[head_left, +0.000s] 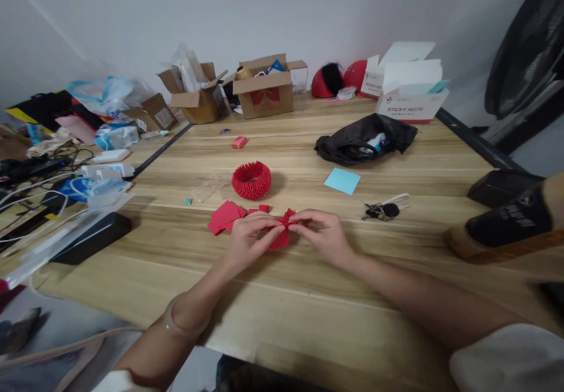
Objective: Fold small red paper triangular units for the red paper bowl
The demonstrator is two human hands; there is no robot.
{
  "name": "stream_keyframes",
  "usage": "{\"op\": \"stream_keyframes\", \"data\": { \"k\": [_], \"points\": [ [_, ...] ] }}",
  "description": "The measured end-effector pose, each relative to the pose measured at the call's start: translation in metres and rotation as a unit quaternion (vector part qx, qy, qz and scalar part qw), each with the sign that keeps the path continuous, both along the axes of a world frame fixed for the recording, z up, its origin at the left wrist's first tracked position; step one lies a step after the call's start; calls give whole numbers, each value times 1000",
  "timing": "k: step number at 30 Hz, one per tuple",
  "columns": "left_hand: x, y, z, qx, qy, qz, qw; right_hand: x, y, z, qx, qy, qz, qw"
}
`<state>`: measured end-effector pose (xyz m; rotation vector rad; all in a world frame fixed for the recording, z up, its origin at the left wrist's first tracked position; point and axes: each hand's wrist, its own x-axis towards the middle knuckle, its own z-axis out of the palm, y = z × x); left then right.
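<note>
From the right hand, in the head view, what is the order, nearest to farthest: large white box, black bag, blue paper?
1. Blue paper, beyond the right hand.
2. Black bag, behind the blue paper.
3. Large white box, back right.

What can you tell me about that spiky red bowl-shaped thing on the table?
The red bowl-shaped thing is round, with a bulging wall built from many small, narrow pieces that look like folded paper, packed in rings. Their tips give it a jagged rim. It sits upright on the wooden table, opening upward, beyond the left hand. Neither that hand nor the right hand touches it. Whether it has a closed bottom can't be seen.
</note>
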<state>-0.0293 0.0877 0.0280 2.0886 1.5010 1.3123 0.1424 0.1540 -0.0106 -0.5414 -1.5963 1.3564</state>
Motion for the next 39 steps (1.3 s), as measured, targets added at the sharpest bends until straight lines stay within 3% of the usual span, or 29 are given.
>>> {"op": "stream_keyframes", "data": {
  "k": [3,15,31,39],
  "points": [
    [-1,0,-1,16,-9,5,1000,0,0,0,-31,-4,8,999],
    [1,-1,2,73,17,1,997,-2,5,-1,-28,23,47,998],
    [-4,2,-1,124,53,-15,991,-1,5,1,-60,36,37,997],
    [-1,2,3,102,45,-12,994,-1,5,0,-73,22,43,996]
  ]
}}
